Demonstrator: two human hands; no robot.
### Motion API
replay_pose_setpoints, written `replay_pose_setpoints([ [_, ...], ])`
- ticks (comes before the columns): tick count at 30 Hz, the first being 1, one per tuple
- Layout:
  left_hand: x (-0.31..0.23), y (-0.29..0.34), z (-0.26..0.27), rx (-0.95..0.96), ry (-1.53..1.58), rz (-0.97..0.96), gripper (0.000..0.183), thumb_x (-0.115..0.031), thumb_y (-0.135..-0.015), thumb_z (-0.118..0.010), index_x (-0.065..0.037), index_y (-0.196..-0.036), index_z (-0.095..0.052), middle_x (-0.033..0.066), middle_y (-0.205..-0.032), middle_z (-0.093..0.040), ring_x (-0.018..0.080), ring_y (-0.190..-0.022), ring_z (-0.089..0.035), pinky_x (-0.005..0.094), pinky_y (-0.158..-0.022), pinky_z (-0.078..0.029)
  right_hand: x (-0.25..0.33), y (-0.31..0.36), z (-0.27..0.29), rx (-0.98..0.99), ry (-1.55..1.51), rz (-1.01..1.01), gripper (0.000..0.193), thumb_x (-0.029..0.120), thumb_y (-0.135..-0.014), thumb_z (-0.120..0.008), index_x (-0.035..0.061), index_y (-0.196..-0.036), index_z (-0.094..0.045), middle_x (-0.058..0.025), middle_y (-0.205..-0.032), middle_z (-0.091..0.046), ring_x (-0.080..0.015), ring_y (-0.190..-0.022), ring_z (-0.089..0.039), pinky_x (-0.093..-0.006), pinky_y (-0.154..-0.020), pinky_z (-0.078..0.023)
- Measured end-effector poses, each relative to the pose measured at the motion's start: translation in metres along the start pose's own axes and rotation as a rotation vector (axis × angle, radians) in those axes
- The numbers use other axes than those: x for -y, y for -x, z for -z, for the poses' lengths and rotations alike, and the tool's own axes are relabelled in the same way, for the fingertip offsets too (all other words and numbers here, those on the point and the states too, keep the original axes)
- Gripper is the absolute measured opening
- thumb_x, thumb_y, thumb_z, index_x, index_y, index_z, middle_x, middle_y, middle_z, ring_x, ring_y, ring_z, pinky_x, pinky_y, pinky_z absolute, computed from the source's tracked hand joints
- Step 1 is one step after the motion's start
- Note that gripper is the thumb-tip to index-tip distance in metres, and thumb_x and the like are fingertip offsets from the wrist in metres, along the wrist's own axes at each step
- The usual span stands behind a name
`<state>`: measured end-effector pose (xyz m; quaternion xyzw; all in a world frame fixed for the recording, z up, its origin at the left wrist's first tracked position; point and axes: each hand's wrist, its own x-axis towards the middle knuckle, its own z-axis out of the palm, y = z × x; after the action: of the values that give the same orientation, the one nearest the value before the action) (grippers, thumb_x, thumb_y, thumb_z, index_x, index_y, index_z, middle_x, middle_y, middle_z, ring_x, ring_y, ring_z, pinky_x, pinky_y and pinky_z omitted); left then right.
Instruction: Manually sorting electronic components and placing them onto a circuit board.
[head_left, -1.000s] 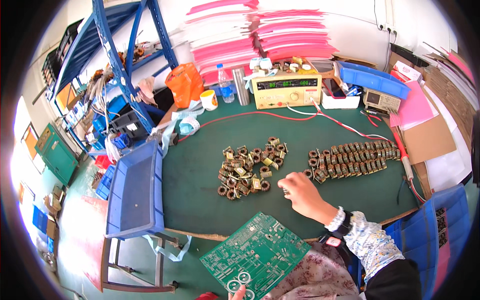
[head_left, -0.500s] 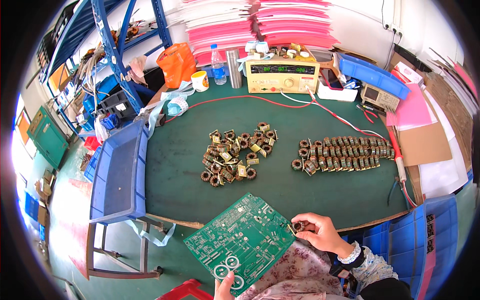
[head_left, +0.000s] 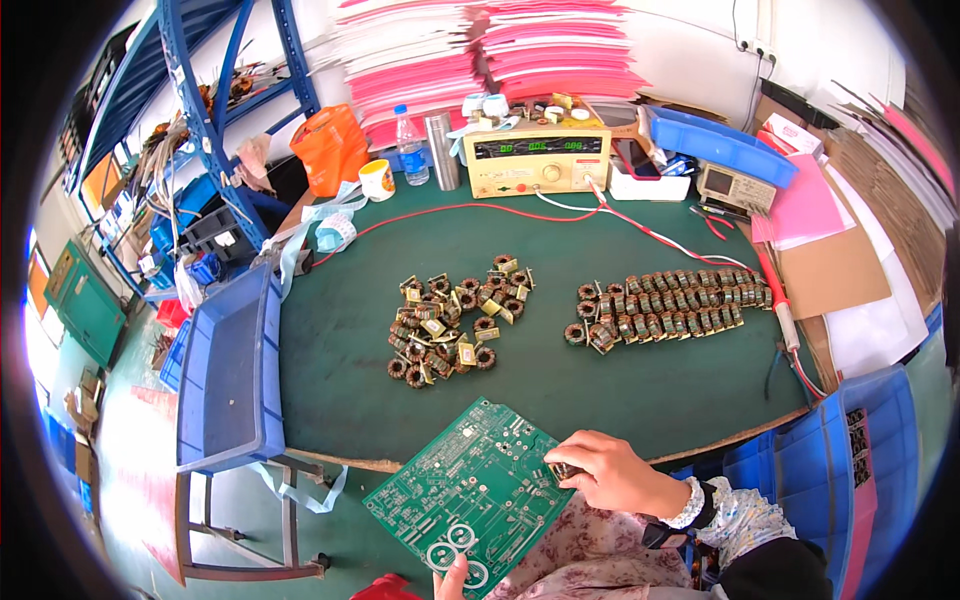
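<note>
Right hand: at the near edge of the bench, fingers curled and pinching a small wound coil against the right side of the circuit board.
Left hand: only the fingertips show, at the lower rim of the view; they hold the board's near edge from below. How far they close I cannot tell.
Circuit board: green, flat, tilted cornerwise, held off the near edge of the bench above the lap.
Handling of the board: probably light and stiff but easily scratched or flexed; best held by its bare edges, away from the printed tracks.
Handling of the coil: small, light, hard; its thin leads would bend easily, so grip the wound body.
Loose coils: a jumbled heap at mid bench.
Sorted coils: laid in rows toward the right edge.
Meter box: cream-coloured, at the far edge, red lead trailing leftward.
Blue tray: hangs off the left edge.
</note>
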<state>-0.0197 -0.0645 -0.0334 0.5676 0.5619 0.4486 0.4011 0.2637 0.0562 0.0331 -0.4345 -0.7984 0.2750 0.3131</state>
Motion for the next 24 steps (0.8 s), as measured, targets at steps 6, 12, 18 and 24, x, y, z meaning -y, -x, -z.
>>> replay_pose_setpoints([
  [6, 0.007, 0.010, 0.002, -0.038, -0.014, 0.023, 0.048, 0.011, -0.074, -0.046, 0.007, -0.122, -0.049, 0.0219, -0.109, -0.053, 0.0334, -0.095, -0.053, 0.0359, -0.080, -0.044, 0.001, 0.003, -0.007, -0.053, 0.009, -0.025, 0.035, -0.003, -0.070, -0.067, 0.0046, -0.103, -0.056, -0.0107, -0.093, -0.056, -0.0275, -0.080, -0.059, -0.0349, -0.066, -0.050],
  [12, 0.008, 0.025, 0.008, -0.087, -0.046, 0.049, 0.048, 0.011, -0.073, -0.046, 0.007, -0.121, -0.049, 0.0232, -0.111, -0.053, 0.0351, -0.098, -0.052, 0.0373, -0.082, -0.043, 0.005, 0.009, -0.017, -0.148, 0.091, 0.007, 0.036, -0.002, -0.070, -0.068, 0.0048, -0.103, -0.056, -0.0099, -0.091, -0.055, -0.0277, -0.078, -0.059, -0.0357, -0.066, -0.049],
  [18, 0.011, 0.021, 0.006, -0.068, -0.048, 0.030, 0.048, 0.010, -0.073, -0.046, 0.007, -0.121, -0.049, 0.0245, -0.113, -0.052, 0.0368, -0.100, -0.052, 0.0388, -0.085, -0.043, -0.006, 0.009, 0.005, -0.121, -0.194, -0.099, 0.038, 0.000, -0.070, -0.072, 0.0031, -0.105, -0.058, -0.0089, -0.092, -0.058, -0.0204, -0.078, -0.062, -0.0300, -0.069, -0.051],
  [24, 0.019, 0.003, -0.014, 0.017, -0.005, -0.006, 0.048, 0.010, -0.073, -0.046, 0.008, -0.120, -0.049, 0.0258, -0.116, -0.051, 0.0385, -0.103, -0.051, 0.0403, -0.087, -0.043, -0.050, 0.010, 0.097, -0.596, -0.164, -0.270, 0.038, -0.002, -0.070, -0.072, 0.0023, -0.105, -0.057, -0.0040, -0.094, -0.061, -0.0115, -0.084, -0.060, -0.0256, -0.075, -0.050],
])
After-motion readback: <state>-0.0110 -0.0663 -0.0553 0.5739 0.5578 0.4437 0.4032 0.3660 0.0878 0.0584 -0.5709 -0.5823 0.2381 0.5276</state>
